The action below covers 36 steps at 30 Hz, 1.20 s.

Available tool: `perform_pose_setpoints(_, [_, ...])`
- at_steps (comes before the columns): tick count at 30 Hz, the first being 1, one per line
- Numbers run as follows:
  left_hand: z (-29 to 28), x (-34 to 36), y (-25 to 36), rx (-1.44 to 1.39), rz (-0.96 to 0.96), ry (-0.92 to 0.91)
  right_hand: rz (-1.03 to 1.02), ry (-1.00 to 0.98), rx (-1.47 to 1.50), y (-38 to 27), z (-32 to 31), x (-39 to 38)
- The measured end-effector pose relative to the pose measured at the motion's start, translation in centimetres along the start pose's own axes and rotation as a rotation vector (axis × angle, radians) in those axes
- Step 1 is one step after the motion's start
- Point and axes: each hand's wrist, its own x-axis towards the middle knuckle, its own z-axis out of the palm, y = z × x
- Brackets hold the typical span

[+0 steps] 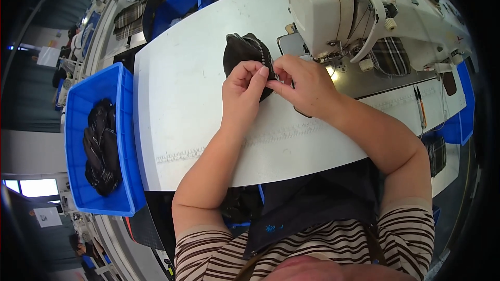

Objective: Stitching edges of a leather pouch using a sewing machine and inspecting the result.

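**Hands and dark zippered pouch at a sewing station**

Both hands meet on a small dark fabric pouch (244, 52) lying on the white table (182, 104), just in front of the sewing machine. Left hand (242, 93): fingers curled over the near edge of the pouch, thumb and forefinger pinched at its zipper (259, 51). Right hand (304, 86): fingertips closed on the same edge of the pouch from the other side, touching the left hand's fingers. Zipper: metal teeth, running in a curve along the top of the pouch.

Sewing machine (364, 10): cream-white, at the far right of the table, with a piece of plaid cloth (390, 56) under its arm. Thread snips (420, 106): on the table, to the right of the right forearm.

Containers:
- Blue plastic bin (122, 140), against the left edge of the table; holds a heap of dark fabric pieces (101, 145).
- Second blue bin (179, 5), beyond the far left corner of the table; contents cannot be made out.
- Third blue bin (461, 125), at the right end of the table; mostly hidden.

Measuring scale (179, 154): printed along the near part of the tabletop.
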Motion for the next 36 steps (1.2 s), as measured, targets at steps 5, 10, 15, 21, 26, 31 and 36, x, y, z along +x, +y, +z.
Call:
perform_pose_setpoints(5, [-0.2,-0.1,-0.6,0.062,-0.047,-0.002,0.065,-0.079,0.043,0.3,0.0,-0.4])
perform_pose_setpoints(10, [-0.3,0.4,-0.6,0.082,-0.053,-0.012,0.211,-0.114,0.314,1.3,0.3,-0.2])
perform_pose_setpoints(15, [-0.3,0.5,-0.5,0.066,-0.011,-0.014,0.401,-0.164,0.553,1.1,-0.2,0.5])
perform_pose_setpoints(21, [-0.8,0.5,-1.7,0.075,-0.018,-0.062,0.314,-0.16,0.318,0.7,0.4,-0.3])
perform_pose_setpoints(26, [-1.3,0.5,-1.3,0.114,-0.082,-0.12,0.263,-0.219,0.143,0.7,0.5,-0.2])
perform_pose_setpoints(31, [-1.2,0.4,-1.7,0.195,-0.084,-0.091,0.131,-0.253,0.091,0.1,0.7,-0.7])
perform_pose_setpoints(36, [-0.4,-0.5,-0.8,0.195,-0.048,0.033,0.143,-0.235,0.239,0.1,0.8,-1.1])
